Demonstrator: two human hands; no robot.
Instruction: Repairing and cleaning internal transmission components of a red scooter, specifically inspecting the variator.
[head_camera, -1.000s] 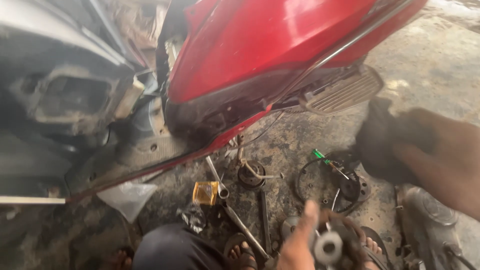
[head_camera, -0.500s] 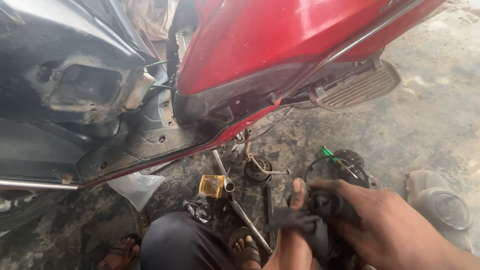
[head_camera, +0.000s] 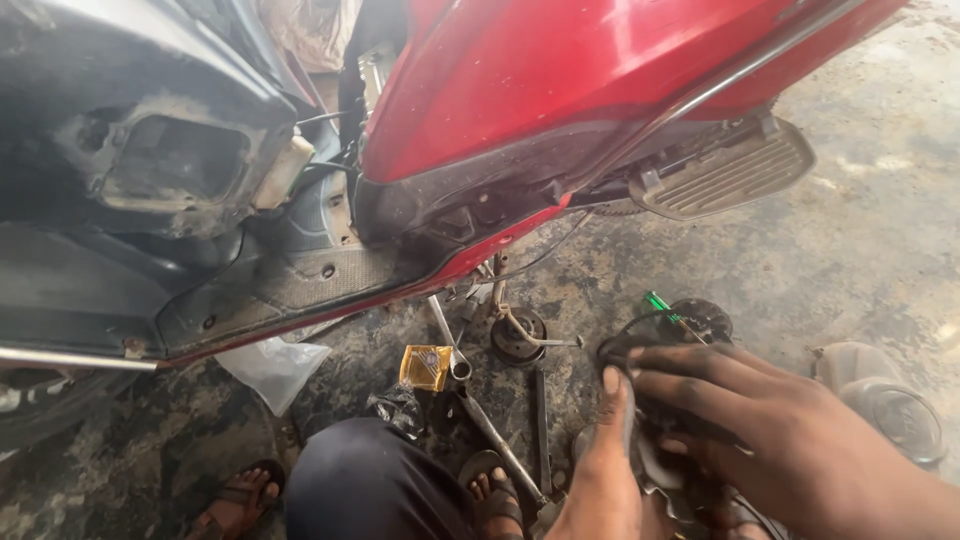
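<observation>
Low in the head view, my left hand (head_camera: 603, 470) grips a small metal part wrapped in a dark rag (head_camera: 650, 440), thumb pointing up. My right hand (head_camera: 770, 430) lies over the rag with fingers pressed on it; most of the part is hidden under both hands. Just beyond them on the oily concrete lie a green-handled screwdriver (head_camera: 662, 305) and a round black part (head_camera: 700, 318). A red scooter (head_camera: 600, 90) lies tilted over the floor ahead.
On the floor lie a long socket wrench (head_camera: 480, 410), a yellow packet (head_camera: 425, 366), a round metal disc (head_camera: 517, 338), a clear plastic bag (head_camera: 272, 366). A grey cover (head_camera: 885, 395) sits at right. My knee (head_camera: 370, 480) and sandalled feet are at bottom. The footrest (head_camera: 725, 172) juts out.
The round metal part that my left hand held bare is now under the dark rag. My right hand came in from the right and settled on top of it.
</observation>
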